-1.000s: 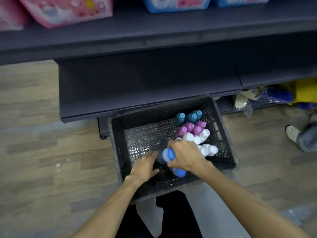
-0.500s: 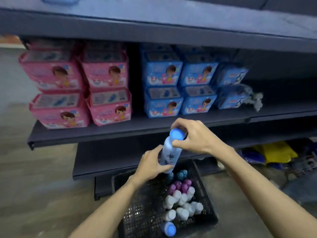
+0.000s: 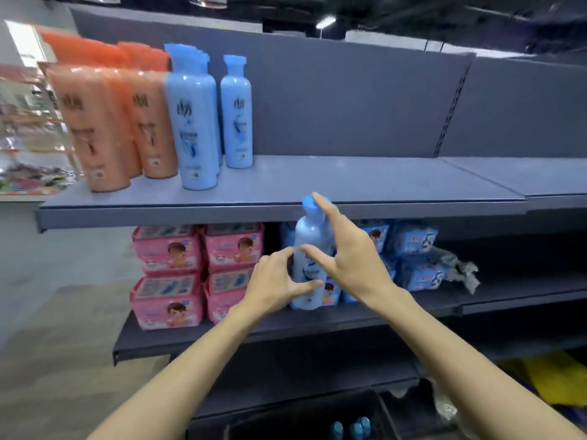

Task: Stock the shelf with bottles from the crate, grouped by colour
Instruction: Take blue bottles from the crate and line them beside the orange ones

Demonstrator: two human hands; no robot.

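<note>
I hold a light blue bottle upright in front of the shelving, just below the front edge of the grey top shelf. My left hand grips its lower body. My right hand has a fingertip on the blue cap and its thumb on the bottle's side. On the shelf's left stand orange bottles and, right of them, light blue bottles. The black crate shows at the bottom edge with teal caps inside.
The middle shelf carries pink packs on the left and blue packs on the right. A yellow item lies low at the right. The top shelf surface is bare to the right of the blue bottles.
Both hands lifted the light blue bottle out of the crate and up to the level of the top shelf's edge. My view rose from the crate to the upper shelf.
</note>
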